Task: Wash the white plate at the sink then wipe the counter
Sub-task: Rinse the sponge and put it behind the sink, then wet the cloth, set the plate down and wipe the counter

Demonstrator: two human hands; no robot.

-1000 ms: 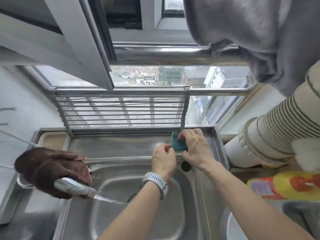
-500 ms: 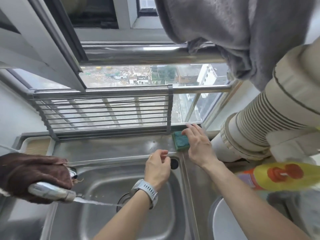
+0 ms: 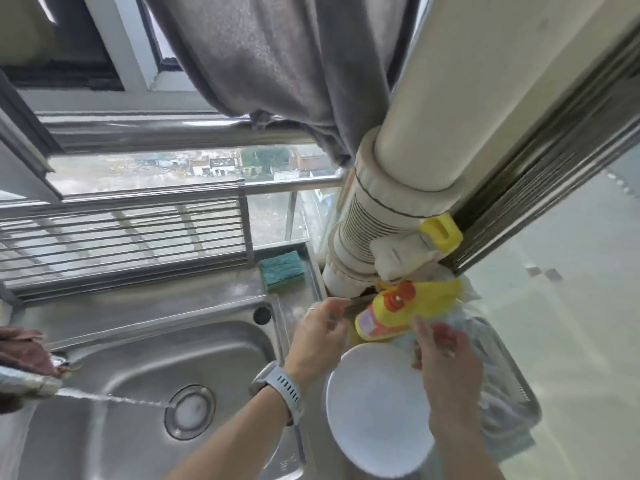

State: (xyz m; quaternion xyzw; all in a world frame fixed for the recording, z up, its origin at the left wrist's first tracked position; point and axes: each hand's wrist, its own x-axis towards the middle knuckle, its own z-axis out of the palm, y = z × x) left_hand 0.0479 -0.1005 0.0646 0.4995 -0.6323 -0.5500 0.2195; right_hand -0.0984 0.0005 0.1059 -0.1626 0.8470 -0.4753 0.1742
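At the counter's right edge, white plate (image 3: 375, 414) lies flat, its right rim hidden by right hand (image 3: 446, 362), fingers loosely open over it. Left hand (image 3: 320, 336), relaxed, empty, sits beside yellow bottle (image 3: 401, 311), which lies tipped, cap prob. toward sink (image 3: 145, 368).

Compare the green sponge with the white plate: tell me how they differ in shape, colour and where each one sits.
The green sponge is a small rectangular block; the white plate is a much larger round disc. The sponge is teal-green with a rough-looking top; the plate is plain white and smooth. The sponge lies on the steel ledge behind the sink, near the window; the plate sits right of the basin, nearer the person. Neither is held by a hand.
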